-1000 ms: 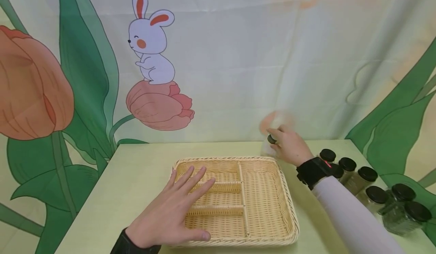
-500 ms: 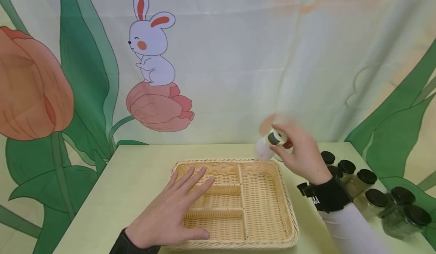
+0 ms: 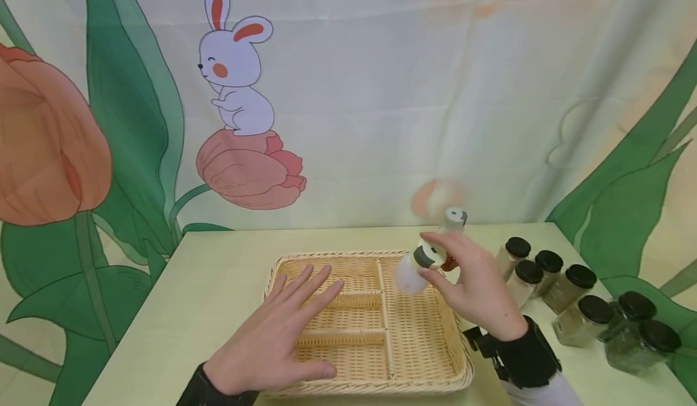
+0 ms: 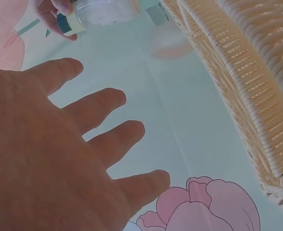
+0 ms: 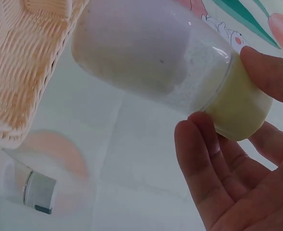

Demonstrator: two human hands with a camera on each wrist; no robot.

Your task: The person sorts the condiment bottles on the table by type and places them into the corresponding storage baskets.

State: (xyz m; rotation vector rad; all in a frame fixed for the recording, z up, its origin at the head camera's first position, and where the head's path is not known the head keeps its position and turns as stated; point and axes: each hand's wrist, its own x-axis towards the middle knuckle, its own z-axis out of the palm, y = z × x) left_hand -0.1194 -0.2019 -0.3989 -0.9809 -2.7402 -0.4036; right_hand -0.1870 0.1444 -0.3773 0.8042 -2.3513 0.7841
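Note:
My right hand point(image 3: 479, 285) pinches the pale yellow cap of a seasoning bottle point(image 3: 411, 276) between thumb and fingers. The bottle is clear with white powder inside, and it tilts with its base toward the left. In the head view it overlaps the back of the large right compartment of a wicker basket point(image 3: 419, 339). The right wrist view shows the cap point(image 5: 242, 101) held near its edge. My left hand point(image 3: 272, 339) is spread with straight fingers over the left side of the basket, holding nothing; the left wrist view shows its fingers apart.
Behind my right hand stands another bottle point(image 3: 455, 217) with a whitish-grey cap. Several glass jars point(image 3: 577, 321) with black lids stand along the table's right side. Dividers point(image 3: 348, 336) split the basket's left half into small compartments. A printed curtain point(image 3: 354, 121) hangs behind the table.
My right hand has lifted the seasoning bottle from the back of the table and brought it nearer, over the basket. The other bottle has come into sight behind it. My left hand stays in place.

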